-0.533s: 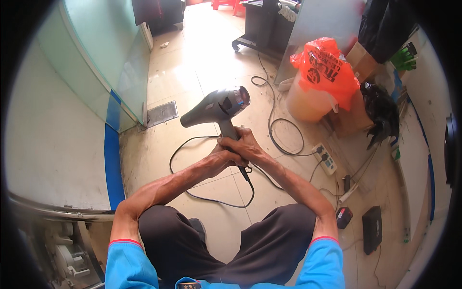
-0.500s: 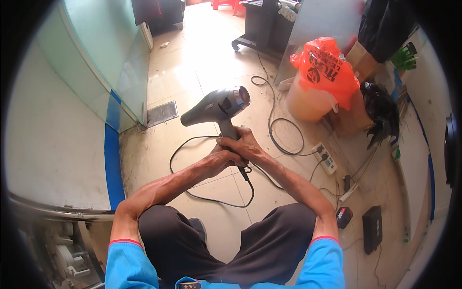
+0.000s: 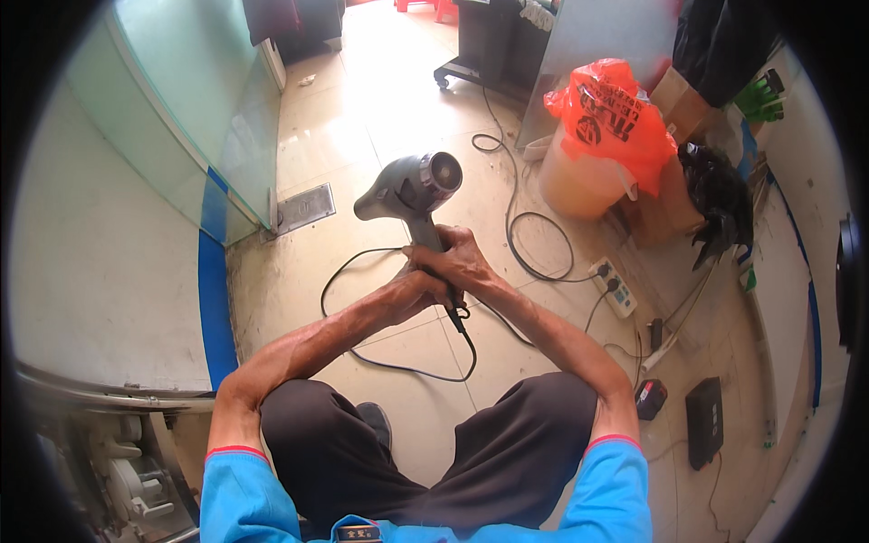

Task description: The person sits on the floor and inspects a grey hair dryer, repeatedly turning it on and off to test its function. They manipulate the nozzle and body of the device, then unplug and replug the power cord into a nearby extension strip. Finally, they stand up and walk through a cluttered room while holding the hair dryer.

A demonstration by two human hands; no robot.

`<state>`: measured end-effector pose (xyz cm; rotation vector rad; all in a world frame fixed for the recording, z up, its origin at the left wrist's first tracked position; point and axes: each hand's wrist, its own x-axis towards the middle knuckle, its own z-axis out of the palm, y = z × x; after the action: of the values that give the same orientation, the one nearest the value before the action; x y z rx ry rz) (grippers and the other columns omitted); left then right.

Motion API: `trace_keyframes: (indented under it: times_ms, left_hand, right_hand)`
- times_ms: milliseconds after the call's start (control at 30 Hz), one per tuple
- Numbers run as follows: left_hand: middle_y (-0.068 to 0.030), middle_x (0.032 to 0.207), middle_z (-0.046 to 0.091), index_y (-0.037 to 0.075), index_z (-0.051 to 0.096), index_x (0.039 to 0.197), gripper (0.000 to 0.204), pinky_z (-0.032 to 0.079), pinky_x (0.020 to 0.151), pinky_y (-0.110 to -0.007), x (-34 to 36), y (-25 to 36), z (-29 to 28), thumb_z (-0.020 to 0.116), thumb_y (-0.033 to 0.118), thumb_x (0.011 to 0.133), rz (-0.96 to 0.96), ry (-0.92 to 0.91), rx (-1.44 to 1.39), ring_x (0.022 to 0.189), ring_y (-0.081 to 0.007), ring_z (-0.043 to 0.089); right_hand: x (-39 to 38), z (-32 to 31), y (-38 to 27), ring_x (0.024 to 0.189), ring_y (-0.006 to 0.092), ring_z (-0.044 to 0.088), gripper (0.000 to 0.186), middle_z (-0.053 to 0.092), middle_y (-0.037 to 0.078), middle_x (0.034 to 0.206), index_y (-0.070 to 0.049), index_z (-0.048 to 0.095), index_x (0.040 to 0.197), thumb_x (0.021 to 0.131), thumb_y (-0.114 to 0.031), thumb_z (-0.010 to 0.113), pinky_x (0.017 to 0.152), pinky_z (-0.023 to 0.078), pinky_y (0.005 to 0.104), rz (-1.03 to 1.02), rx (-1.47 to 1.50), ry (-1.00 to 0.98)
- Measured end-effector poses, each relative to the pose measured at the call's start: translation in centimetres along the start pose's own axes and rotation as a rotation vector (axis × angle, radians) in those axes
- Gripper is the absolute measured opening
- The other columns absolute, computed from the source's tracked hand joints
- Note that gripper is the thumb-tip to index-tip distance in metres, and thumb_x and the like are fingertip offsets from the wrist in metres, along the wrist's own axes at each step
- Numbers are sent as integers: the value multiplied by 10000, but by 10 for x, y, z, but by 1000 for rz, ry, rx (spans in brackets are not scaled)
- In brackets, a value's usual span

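Note:
A dark grey hair dryer (image 3: pixel 403 190) is held upright in front of me, its nozzle pointing away to the left and its round rear grille turned toward the right. My right hand (image 3: pixel 459 260) wraps the upper part of its handle. Lower down, my left hand (image 3: pixel 421 288) closes round the handle's bottom end, its fingers partly hidden. From the base a black cord (image 3: pixel 470 353) drops and loops over the tiled floor below my hands.
A white power strip (image 3: pixel 613 287) with plugs lies at the right, near a bucket (image 3: pixel 579 185) topped by a red plastic bag (image 3: pixel 608 118). A black box (image 3: pixel 704 423) and a battery pack (image 3: pixel 649 398) rest nearby. Glass panels (image 3: pixel 190 100) stand at the left.
The hair dryer has turned in my hands, so its rear grille faces me more and its nozzle looks shorter. Both hands stay on the handle.

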<state>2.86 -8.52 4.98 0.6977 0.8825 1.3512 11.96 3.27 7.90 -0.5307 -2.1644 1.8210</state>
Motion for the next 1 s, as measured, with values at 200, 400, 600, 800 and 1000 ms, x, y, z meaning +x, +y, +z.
trace_keyframes:
  times_ms: [200,400,600,800,1000]
  left_hand:
    - [-122,947,624,-23,560,1088,387,580,857,-446,1,-7,-9,576,-27,701,-55,119,-20,873,-235,666]
    - [-76,966,591,16,560,1115,298,570,804,-425,0,-6,-1,603,84,828,-13,125,16,843,-201,624]
    - [-57,958,568,23,542,1140,309,548,804,-410,2,-2,6,596,149,863,-79,181,115,837,-173,595]
    - [-91,989,626,27,504,1217,354,618,745,-401,1,-9,10,656,116,910,57,319,203,804,-199,674]
    - [-117,1000,602,-33,400,1396,476,629,683,-312,-2,-14,31,600,162,1011,72,411,520,758,-159,668]
  right_hand:
    - [3,1,7,762,167,651,394,719,132,836,61,714,958,848,-316,739,696,546,354,93,44,58]
    - [6,-1,22,785,227,678,534,729,187,846,93,723,933,836,-431,709,721,542,382,84,43,51]
    - [13,-1,38,721,176,625,489,693,125,794,53,714,893,856,-435,697,645,501,349,57,79,35]
    - [16,-2,44,684,149,647,473,706,98,764,50,726,896,900,-421,691,603,520,320,73,227,149]
    - [12,-13,43,774,191,688,594,722,151,922,83,681,1041,953,-499,606,679,558,314,23,370,137]
